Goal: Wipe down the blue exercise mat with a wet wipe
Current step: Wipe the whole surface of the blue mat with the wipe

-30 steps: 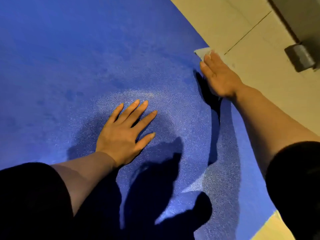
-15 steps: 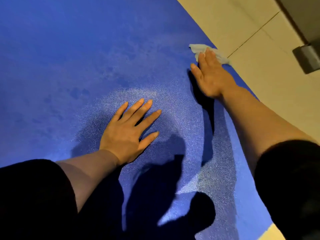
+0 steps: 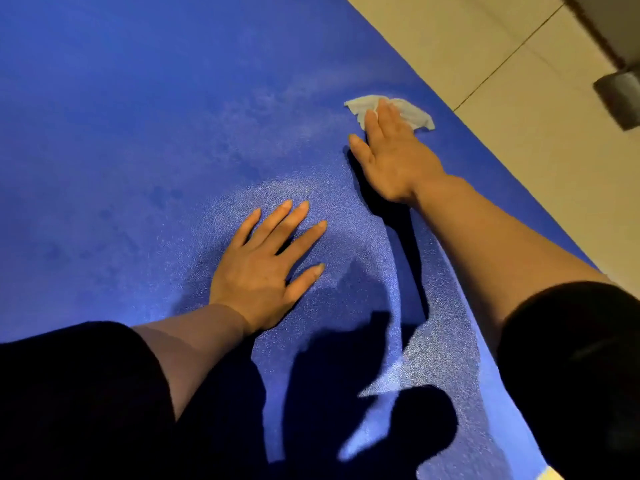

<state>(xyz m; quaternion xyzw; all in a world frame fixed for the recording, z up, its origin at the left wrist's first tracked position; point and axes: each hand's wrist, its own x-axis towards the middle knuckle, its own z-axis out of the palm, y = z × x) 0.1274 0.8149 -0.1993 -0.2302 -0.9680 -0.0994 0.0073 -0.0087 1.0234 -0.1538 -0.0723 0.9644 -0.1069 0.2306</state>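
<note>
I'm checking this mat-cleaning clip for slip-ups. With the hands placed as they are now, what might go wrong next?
1. The wipe is bunched under the flat right hand, not gripped, so it may slip out or roll up mid-stroke.
2. It sits near the mat's edge; a stroke outward might drag it onto the floor and pick up dirt.
3. The left hand presses on the mat, so that patch may get missed.

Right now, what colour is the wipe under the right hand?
White to pale grey; the wet wipe shows best in the head view, against the blue mat.
</note>
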